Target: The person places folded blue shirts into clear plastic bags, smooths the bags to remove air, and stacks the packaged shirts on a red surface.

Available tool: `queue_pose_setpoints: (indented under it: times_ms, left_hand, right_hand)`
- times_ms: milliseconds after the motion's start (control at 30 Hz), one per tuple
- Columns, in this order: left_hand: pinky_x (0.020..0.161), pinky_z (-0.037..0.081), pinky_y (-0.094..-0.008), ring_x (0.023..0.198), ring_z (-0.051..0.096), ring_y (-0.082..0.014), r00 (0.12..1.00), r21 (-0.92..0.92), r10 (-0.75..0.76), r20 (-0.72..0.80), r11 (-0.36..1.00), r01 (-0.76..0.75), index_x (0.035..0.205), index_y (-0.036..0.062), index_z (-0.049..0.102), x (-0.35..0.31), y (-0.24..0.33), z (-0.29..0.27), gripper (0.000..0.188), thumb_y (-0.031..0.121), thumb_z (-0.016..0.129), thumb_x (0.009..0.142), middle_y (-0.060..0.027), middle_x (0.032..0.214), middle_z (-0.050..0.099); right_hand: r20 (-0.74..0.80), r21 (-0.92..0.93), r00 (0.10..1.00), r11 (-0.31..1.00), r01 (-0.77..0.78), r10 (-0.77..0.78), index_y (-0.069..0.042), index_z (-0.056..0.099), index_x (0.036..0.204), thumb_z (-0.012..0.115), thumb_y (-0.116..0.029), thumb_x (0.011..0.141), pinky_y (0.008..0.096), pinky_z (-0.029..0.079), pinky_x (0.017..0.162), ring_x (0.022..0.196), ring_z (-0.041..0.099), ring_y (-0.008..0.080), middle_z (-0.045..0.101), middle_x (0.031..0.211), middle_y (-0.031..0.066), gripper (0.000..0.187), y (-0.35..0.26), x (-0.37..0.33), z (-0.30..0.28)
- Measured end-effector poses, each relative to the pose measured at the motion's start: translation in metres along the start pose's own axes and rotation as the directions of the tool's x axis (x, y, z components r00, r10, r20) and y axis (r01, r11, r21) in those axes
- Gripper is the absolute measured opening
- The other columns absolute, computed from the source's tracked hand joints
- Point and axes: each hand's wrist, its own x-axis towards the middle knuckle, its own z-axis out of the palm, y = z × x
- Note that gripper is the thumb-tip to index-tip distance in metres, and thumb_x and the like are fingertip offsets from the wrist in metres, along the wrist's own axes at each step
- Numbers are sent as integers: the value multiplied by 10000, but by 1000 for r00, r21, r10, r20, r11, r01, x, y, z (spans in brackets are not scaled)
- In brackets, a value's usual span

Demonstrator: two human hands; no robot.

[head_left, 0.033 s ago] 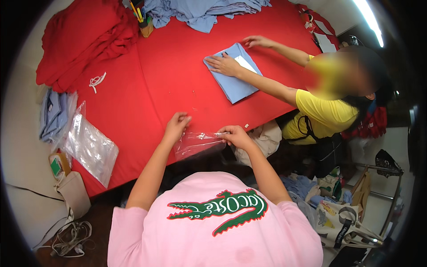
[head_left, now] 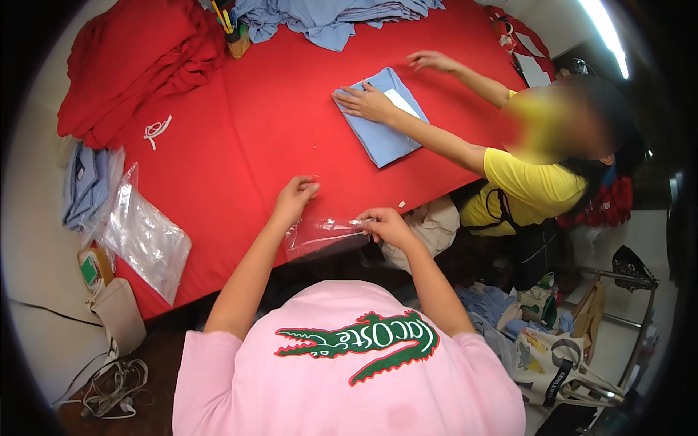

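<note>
A clear plastic bag (head_left: 320,238) lies at the near edge of the red-covered table, partly over the edge. My right hand (head_left: 387,225) pinches its right end between thumb and fingers. Just beyond the bag's left end, my left hand (head_left: 297,196) hovers low above the red cloth, its fingers loosely bent and apart with nothing visible in them. Farther off to the right, a co-worker's hand (head_left: 367,103) presses flat on a folded light-blue garment (head_left: 389,145) with a white card on it. The co-worker's other hand (head_left: 434,62) is raised beyond the garment.
At left lie a stack of clear bags (head_left: 149,236), bagged blue garments (head_left: 87,185) and a white cord (head_left: 156,131). Red cloth (head_left: 145,65) is heaped at the far left, near a pen holder (head_left: 238,43). Blue garments (head_left: 327,22) are piled at the back.
My left hand has shifted slightly away from me and to the right. The co-worker's raised hand has moved a little outward from the garment. My right hand keeps its pinch.
</note>
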Motion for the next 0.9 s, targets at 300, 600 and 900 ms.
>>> queue_pose_setpoints:
  times_ms: [300,600,900]
  left_hand:
    - [956,592,-437,1214,663,-346,981,-606,-193,-4,781,151,1421,-64,496,111,49,180,595,179,804,973,-284,1399,579]
    - [859,594,-380,1005,757,-289,944,-7,163,-288,985,-172,1226,-57,626,122,4,115,450,10,841,836,-211,1116,766]
    - [887,586,-348,994,740,-244,916,-108,-81,-394,993,42,1302,-66,580,-109,-59,8,527,43,842,859,-193,1135,742]
  right_hand:
    - [49,188,997,981,50,-60,31,740,1147,629,-35,1049,266,580,835,915,700,112,763,1020,62,163,46,-105,35]
    - [12,-171,985,970,171,-172,-8,769,1109,698,-104,1000,317,582,809,888,745,165,798,972,105,162,50,-138,15]
    - [290,-261,936,924,280,-201,-25,772,1069,693,-97,969,345,579,804,856,744,217,782,935,122,146,36,-95,30]
